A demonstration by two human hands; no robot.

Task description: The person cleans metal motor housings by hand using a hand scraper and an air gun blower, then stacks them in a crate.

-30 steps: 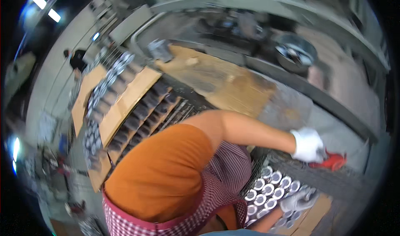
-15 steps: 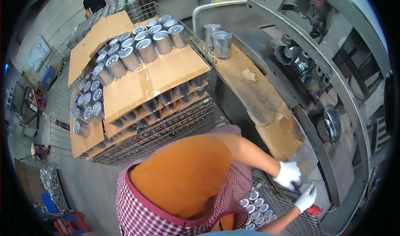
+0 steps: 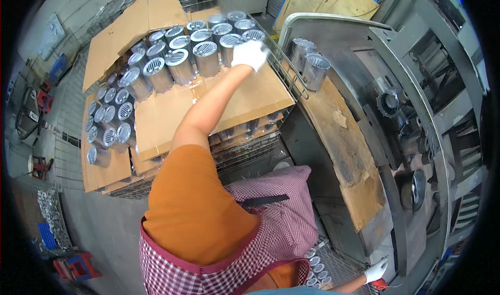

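My left hand (image 3: 250, 55), in a white glove, reaches across to the end of the front row of metal cylinders. It covers the body of a grey metal cylinder (image 3: 253, 35) with a slotted top; its fingers are smeared and partly hidden, so their grip cannot be made out. Low at the right, my white-gloved right hand (image 3: 376, 270) is closed beside a metal ledge. From its lower side sticks out a red-handled tool (image 3: 380, 284) with a thin metal rod. Several like cylinders (image 3: 178, 58) stand upright in rows on a cardboard sheet (image 3: 250, 94).
A wire cage (image 3: 281, 66) surrounds the cardboard layers. Two cylinders (image 3: 315, 71) stand on a worn cardboard-covered ledge (image 3: 338, 133) before a grey machine (image 3: 388, 103). More round metal parts (image 3: 315, 268) lie in a wire basket (image 3: 333, 253) below my right arm.
My left hand has left the place beside my right hand and swung up and left to the cylinder rows. My right hand stays low at the right. The view has shifted.
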